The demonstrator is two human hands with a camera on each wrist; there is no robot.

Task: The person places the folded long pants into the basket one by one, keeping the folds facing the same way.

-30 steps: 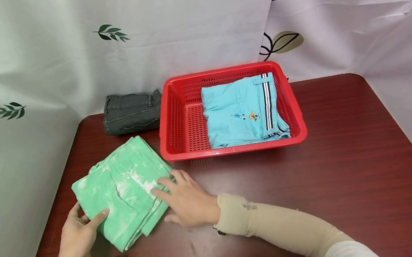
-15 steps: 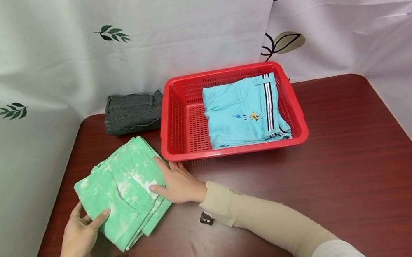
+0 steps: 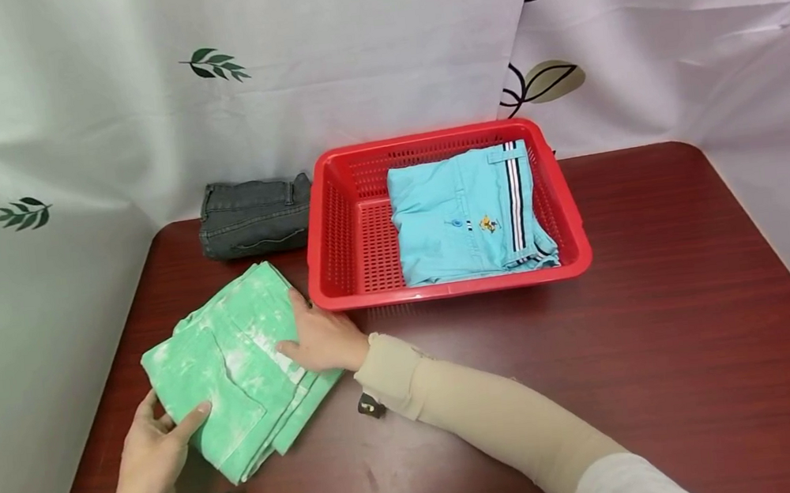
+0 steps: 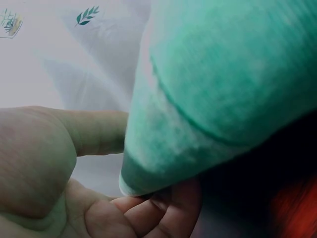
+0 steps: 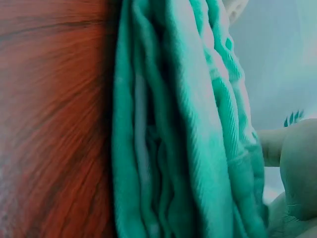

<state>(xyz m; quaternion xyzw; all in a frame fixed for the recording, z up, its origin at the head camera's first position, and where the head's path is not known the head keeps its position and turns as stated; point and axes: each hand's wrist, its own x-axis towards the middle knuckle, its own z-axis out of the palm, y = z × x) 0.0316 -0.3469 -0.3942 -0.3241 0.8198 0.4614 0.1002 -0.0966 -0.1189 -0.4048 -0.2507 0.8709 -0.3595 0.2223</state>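
Folded green tie-dye trousers lie at the table's left, thick twill layers stacked in the right wrist view. My left hand pinches their near left corner, thumb on top and fingers underneath; the left wrist view shows this corner of the trousers raised. At the right edge, my right hand holds the folded stack with its thumb over the upper face. Its other fingers are mostly hidden beyond the edge. In the right wrist view, the thumb meets the top layers of cloth.
Behind the trousers stands a red plastic basket holding folded light-blue shorts or trousers with a striped waistband. Folded dark grey jeans lie left of the basket. The brown table backs onto a printed white curtain.
My right hand has moved left and farther back along the trousers' right edge, its thumb coming over the top. My left hand keeps its hold in the same place.
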